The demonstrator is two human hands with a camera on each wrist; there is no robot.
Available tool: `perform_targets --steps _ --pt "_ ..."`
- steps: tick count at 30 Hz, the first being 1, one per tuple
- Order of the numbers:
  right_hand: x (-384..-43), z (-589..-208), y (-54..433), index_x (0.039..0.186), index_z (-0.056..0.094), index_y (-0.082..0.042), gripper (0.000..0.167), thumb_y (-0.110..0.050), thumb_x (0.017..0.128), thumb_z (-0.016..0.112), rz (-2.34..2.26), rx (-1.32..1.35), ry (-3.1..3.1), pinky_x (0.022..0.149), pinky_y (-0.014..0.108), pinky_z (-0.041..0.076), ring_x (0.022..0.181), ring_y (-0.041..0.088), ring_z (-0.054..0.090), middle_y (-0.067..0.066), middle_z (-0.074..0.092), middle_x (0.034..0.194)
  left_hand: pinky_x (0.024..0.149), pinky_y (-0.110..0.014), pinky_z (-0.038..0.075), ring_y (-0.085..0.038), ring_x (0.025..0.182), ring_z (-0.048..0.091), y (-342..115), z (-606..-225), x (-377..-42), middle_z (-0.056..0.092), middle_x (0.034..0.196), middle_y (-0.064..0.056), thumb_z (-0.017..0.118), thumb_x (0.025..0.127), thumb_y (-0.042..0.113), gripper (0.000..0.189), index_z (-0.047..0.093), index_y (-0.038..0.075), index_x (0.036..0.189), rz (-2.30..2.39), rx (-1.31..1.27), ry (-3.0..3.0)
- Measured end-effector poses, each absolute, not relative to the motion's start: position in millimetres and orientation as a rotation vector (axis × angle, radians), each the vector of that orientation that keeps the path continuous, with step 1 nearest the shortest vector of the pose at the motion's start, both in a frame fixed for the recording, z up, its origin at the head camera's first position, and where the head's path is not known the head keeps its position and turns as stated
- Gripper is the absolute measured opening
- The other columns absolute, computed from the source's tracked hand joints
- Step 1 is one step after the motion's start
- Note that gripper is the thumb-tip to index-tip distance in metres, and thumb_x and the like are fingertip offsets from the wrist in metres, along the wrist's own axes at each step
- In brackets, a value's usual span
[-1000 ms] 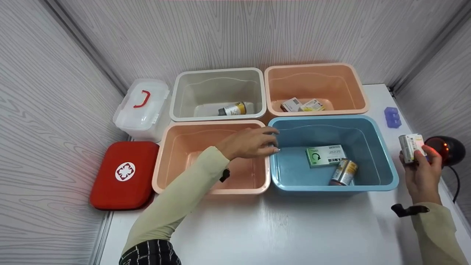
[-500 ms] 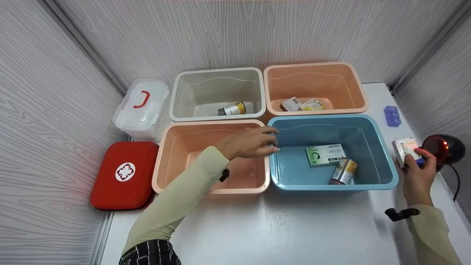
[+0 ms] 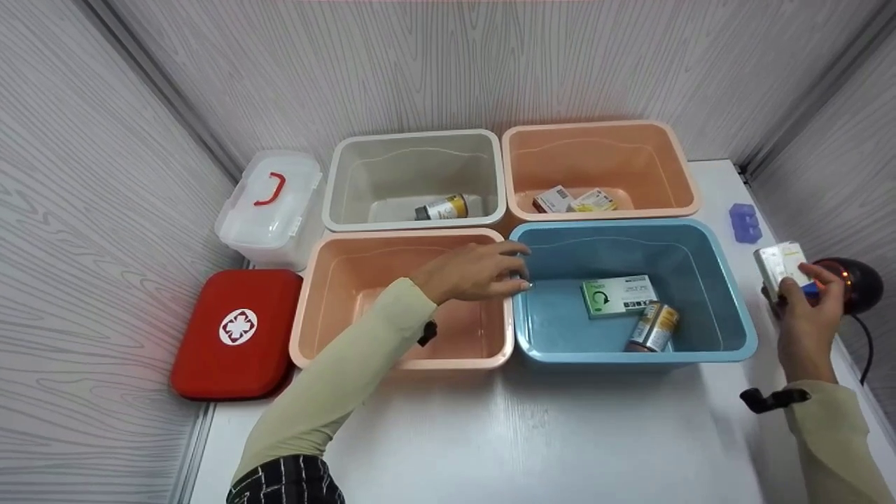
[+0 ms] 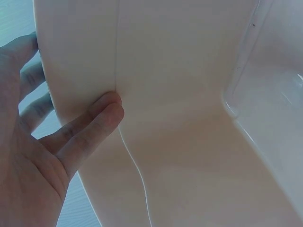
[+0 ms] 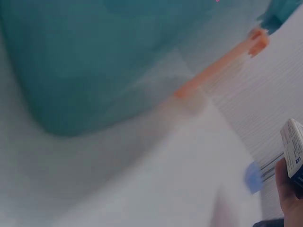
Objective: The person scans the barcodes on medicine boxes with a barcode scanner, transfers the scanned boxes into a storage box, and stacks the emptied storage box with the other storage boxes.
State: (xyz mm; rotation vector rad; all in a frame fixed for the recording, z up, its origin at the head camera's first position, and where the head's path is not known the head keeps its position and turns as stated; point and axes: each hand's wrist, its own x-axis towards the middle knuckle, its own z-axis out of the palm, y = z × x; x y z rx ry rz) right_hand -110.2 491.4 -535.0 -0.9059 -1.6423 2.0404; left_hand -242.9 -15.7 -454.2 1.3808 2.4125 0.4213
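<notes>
Currently, off the blue bin's (image 3: pixel 588 358) right side, the right hand (image 3: pixel 808 329) pinches a small white box (image 3: pixel 778 266) at its fingertips, near a black scanner (image 3: pixel 866 283). The left hand (image 3: pixel 465 273) lies relaxed, fingers loosely bent at that bin's left rim. Compared with half a second ago, the right hand and its box have shifted slightly away from the bin; the left hand has stayed put, as have the can (image 3: pixel 654 327) and green-and-white box (image 3: pixel 619 294) inside.
</notes>
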Motion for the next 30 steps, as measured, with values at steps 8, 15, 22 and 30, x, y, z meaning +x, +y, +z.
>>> perform_targets --steps 8,15,22,30 --pt "-151 -463 497 0.157 0.046 -0.025 0.05 -0.015 0.111 0.062 2.03 -0.62 -1.865 0.089 0.015 0.059 0.14 0.017 0.047 0.003 0.021 0.178 0.117 -0.041 0.052 -0.022 0.14 0.061 -17 -455 -243 0.045 0.171 -0.004 0.052 0.114 0.049 0.043 0.072 0.02 0.14 0.423 1.37 2.404" --pt "-195 -429 470 0.154 0.05 -0.015 0.049 -0.011 0.109 0.067 2.176 -0.178 -2.022 0.088 0.02 0.06 0.13 0.02 0.05 0.007 0.036 0.157 0.115 -0.041 0.053 -0.021 0.137 0.062 -19 -455 -244 0.045 0.171 -0.005 0.052 0.114 0.049 0.043 0.071 0.02 0.14 0.417 1.374 2.407" --pt "-244 -432 425 0.157 0.05 -0.018 0.054 -0.01 0.107 0.069 2.175 -0.09 -2.188 0.085 0.022 0.062 0.119 0.019 0.058 0.004 0.049 0.139 0.116 -0.042 0.053 -0.022 0.138 0.062 -18 -456 -244 0.045 0.171 -0.006 0.053 0.114 0.049 0.043 0.071 0.02 0.14 0.428 1.37 2.4" --pt "-278 -444 379 0.167 0.035 -0.029 0.077 -0.012 0.104 0.075 2.278 -0.183 -2.181 0.095 0.021 0.061 0.125 0.021 0.065 0.007 0.047 0.149 0.116 -0.041 0.054 -0.021 0.134 0.064 -15 -455 -243 0.044 0.171 -0.007 0.053 0.114 0.048 0.043 0.072 0.019 0.139 0.432 1.376 2.39"
